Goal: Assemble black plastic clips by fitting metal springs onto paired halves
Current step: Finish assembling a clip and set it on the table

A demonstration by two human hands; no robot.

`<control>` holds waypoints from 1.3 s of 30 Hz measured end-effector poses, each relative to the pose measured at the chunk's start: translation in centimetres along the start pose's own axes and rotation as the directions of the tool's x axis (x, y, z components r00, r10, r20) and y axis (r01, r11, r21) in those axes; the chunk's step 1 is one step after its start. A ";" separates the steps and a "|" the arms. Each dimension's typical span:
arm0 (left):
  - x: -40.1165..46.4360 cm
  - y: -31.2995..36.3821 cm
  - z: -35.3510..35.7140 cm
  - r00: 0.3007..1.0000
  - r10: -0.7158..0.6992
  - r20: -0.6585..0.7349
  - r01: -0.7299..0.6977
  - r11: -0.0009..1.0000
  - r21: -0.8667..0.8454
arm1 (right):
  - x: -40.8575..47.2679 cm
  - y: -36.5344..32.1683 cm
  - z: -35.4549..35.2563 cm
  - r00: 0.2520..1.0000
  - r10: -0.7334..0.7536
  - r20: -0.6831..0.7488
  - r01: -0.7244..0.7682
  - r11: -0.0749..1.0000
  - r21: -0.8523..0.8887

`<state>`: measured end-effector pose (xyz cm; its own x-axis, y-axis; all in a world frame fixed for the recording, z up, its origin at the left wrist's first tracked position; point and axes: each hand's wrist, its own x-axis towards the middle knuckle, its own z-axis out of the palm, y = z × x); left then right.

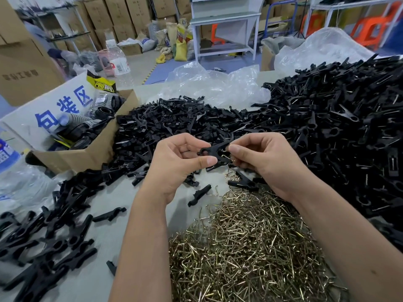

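Both hands hold one black plastic clip (212, 152) above the table's middle. My left hand (178, 164) pinches its left end between thumb and fingers. My right hand (263, 158) pinches the right end, where a brass-coloured metal spring (227, 157) shows between the two halves. A heap of loose metal springs (244, 243) lies below the hands. Loose black clip halves (165, 125) are piled behind the hands, and more lie at the left (54, 232).
A big mound of black clips with springs (340, 127) fills the right side. An open cardboard box (87, 149) with black parts stands at the left. Crumpled clear plastic (216, 83) lies behind the piles. A water bottle (117, 59) stands further back.
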<state>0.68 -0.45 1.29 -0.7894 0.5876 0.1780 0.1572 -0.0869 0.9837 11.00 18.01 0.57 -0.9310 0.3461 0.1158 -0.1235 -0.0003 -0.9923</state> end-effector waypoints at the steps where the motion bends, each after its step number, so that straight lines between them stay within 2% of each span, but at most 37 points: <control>1: 0.0 0.0 0.0 1.000 0.000 0.001 0.000 1.000 -0.001 | 0.0 0.0 0.0 1.000 -0.015 -0.001 0.015 1.000 -0.007; 7: 0.1 -0.3 0.1 0.999 -0.028 0.045 0.028 1.000 0.008 | 0.1 0.2 0.1 0.994 -0.102 -0.038 0.099 0.992 -0.074; 12: 0.0 -0.4 0.1 0.996 -0.032 0.088 0.032 0.999 0.007 | 0.0 -0.2 -0.3 0.996 -0.080 0.031 0.081 0.996 -0.041; 17: 0.0 -0.4 0.1 0.996 -0.011 0.088 0.013 1.000 -0.025 | -0.2 -0.2 0.2 1.000 -0.016 0.024 0.014 0.996 0.084; 20: -0.1 -0.3 0.0 0.996 0.016 0.089 -0.010 0.998 -0.063 | -0.3 0.2 1.1 0.996 0.087 0.004 -0.084 0.956 0.281; 22: 0.0 -0.3 0.1 0.996 0.026 0.087 -0.017 0.994 -0.107 | -0.4 0.3 1.6 0.987 0.143 0.074 -0.161 0.889 0.428; 26: 0.0 -0.2 0.5 0.996 0.038 0.086 -0.023 0.985 -0.173 | -0.7 0.5 2.2 0.949 0.164 0.269 -0.272 0.857 0.437; 29: 0.0 -0.1 0.6 0.996 0.030 0.081 -0.014 0.981 -0.191 | -0.7 0.4 1.9 0.929 0.159 0.335 -0.320 0.800 0.508; 33: 0.1 -0.2 0.7 0.999 0.007 0.050 0.003 0.980 -0.197 | -0.7 0.8 1.3 0.858 0.147 0.493 -0.481 0.569 0.667; 35: 0.0 -0.2 0.7 0.998 0.008 0.066 0.005 0.981 -0.193 | -0.7 1.0 1.0 0.822 0.118 0.558 -0.535 0.498 0.683; 39: -0.1 0.1 0.5 0.993 0.011 0.119 0.016 0.975 -0.221 | -0.8 0.9 0.9 0.787 0.066 0.613 -0.556 0.505 0.660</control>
<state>1.10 -0.13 1.31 -0.7110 0.6784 0.1850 0.0097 -0.2536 0.9673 11.30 16.94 -0.37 -0.9518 -0.3024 0.0518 0.2287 -0.8120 -0.5370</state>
